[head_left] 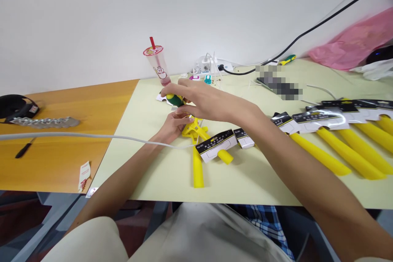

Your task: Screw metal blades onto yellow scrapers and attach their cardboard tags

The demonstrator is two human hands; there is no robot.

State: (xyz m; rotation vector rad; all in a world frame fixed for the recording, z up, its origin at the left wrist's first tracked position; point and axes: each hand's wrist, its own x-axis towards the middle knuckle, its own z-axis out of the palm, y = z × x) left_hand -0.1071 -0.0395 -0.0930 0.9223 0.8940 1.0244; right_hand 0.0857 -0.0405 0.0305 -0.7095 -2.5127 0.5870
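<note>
1. We see the right hand [201, 100] reaching across the pale green table [264, 184], fingers pinched around a small green-and-yellow handle [175, 99] near the table's far left corner.
2. The left hand [172, 125] sits just below, fingers curled on the yellow tool [196, 147].
3. More yellow-handled tools [344, 147] with label cards lie along the right edge.
4. A plastic drink cup [157, 65] stands at the far edge.

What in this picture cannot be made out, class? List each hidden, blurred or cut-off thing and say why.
Head view:
- Green and yellow tool: mostly covered by the right hand.
- Left hand: fingers hidden under the right hand.
- Thing by the cable: blurred out.
- Pink bag: cut off by the right edge.
- Card labels: print too small.
</note>
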